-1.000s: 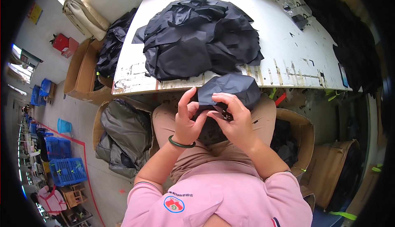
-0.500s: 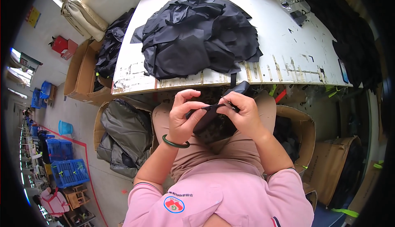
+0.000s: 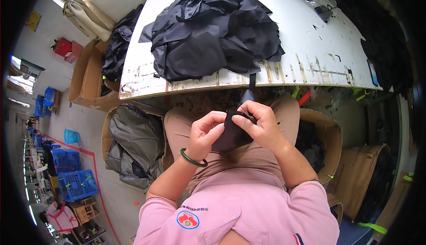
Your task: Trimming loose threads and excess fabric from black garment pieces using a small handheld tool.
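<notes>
Over my lap hangs a piece of black cloth (image 3: 234,135), its upper edge between my two hands. My left hand (image 3: 205,134), with a dark green bangle on the wrist, has its thumb and fingers bent together at the cloth's left edge. Thumb and forefinger of my right hand (image 3: 261,124) pinch the upper right part of the cloth. A pointed dark grey piece (image 3: 247,96) sticks up beyond the right fingers; its kind is unclear. On the white table (image 3: 310,45) ahead lies a big heap of black fabric pieces (image 3: 195,51).
A black strap (image 3: 252,81) hangs over the table's front edge. Grey fabric (image 3: 135,134) fills a carton left of my legs; another carton (image 3: 330,140) stands right. Clear plastic packaging (image 3: 317,0) lies at the back right. Blue crates (image 3: 77,186) stand on the floor far left.
The cloth has turned and risen, showing a broader face between my hands. My left hand's raised fingers have come down and curled in. The dark grey piece by the right hand shows narrower.
</notes>
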Demonstrator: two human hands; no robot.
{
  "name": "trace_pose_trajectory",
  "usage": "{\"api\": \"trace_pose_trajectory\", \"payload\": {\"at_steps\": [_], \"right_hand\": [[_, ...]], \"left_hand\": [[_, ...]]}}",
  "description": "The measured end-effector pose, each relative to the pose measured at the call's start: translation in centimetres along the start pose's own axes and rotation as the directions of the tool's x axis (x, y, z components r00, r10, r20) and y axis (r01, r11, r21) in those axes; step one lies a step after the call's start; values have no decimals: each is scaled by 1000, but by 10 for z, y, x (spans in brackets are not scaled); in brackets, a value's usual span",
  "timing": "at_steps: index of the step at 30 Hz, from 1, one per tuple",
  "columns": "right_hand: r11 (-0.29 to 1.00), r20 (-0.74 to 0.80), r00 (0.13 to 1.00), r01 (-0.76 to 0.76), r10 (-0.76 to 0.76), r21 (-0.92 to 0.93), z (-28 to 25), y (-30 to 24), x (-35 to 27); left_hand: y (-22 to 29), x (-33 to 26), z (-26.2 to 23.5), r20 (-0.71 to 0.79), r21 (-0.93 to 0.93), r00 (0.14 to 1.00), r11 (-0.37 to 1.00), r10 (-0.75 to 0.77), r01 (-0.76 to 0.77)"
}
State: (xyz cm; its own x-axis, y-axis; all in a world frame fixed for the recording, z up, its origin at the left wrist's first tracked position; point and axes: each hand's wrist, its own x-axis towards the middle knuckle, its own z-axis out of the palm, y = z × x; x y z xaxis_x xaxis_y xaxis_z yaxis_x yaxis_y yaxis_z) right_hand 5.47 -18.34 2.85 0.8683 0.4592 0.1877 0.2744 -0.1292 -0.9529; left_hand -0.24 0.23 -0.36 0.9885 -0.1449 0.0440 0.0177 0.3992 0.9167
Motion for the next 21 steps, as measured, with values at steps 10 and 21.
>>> {"api": "trace_pose_trajectory", "payload": {"at_steps": [10,21], "right_hand": [[993,63,994,-90,85,76,-2,4,3],[776,222,927,-375,303,507,11,35,9]], "left_hand": [[5,0,-4,24,296,1000,955,10,-17],[-1,3,5,46,-146,994,985,103,-96]]}}
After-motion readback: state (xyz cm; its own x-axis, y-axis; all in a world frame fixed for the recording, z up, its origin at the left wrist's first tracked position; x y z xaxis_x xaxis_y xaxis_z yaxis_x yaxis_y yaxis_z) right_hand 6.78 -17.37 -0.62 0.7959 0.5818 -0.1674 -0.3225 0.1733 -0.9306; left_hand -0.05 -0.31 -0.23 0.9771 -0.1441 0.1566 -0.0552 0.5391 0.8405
